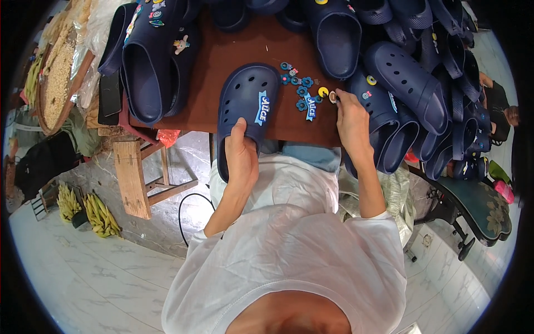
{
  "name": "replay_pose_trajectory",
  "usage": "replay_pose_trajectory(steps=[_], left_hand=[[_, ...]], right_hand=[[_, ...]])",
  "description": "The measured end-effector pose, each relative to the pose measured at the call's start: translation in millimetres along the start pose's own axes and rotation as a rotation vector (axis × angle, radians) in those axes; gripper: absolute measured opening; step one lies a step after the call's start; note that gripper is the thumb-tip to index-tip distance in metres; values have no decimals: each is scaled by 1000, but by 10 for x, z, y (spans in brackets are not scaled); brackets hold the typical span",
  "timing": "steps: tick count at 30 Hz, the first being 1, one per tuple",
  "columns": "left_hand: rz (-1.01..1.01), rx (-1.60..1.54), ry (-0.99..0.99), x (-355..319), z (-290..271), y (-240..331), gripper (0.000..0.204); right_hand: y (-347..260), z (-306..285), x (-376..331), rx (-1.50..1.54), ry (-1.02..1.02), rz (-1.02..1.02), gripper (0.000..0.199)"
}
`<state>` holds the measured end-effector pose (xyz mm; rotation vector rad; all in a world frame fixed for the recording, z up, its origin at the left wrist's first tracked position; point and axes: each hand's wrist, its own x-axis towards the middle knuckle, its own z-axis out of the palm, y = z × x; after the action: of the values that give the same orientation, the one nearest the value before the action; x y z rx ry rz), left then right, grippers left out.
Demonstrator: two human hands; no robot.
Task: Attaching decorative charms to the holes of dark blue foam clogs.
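My left hand (242,153) grips the heel end of a navy clog (245,111), thumb pressed into the opening, fingers wrapped under the rim. The clog lies on the brown worktop (222,55) with its long axis running away from me, toe pointing up-frame, heel hanging over the near edge toward my lap. A blue banner-shaped charm (261,107) already sits on its upper, right of centre.

My right hand (351,119) is out to the right, fingertips closed in a pinch on a small round charm (333,97) at the worktop surface. Can't tell if it's lifted or just touched.

Between the hands lies a loose cluster of charms (303,92): blue flowers, a yellow disc, another blue banner. The cluster is just right of the clog's toe and just left of my right hand, so the right hand is nearer the charms, the left nearer the clog. Clog holes lie left and slightly below the pinched charm.

Piles of navy clogs (411,83) crowd the far and right side, touching my right wrist area.
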<state>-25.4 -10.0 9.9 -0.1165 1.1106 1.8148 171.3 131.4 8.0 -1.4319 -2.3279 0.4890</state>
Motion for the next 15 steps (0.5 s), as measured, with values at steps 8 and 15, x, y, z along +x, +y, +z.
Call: replay_pose_trajectory(steps=[8,15], left_hand=[[-19,-48,-48,-18,17,-49,51],[-9,-9,-32,-41,51,-112,53]], right_hand=[[-13,190,31,-258,-3,-174,37],[-117,25,70,-94,-36,-111,28]])
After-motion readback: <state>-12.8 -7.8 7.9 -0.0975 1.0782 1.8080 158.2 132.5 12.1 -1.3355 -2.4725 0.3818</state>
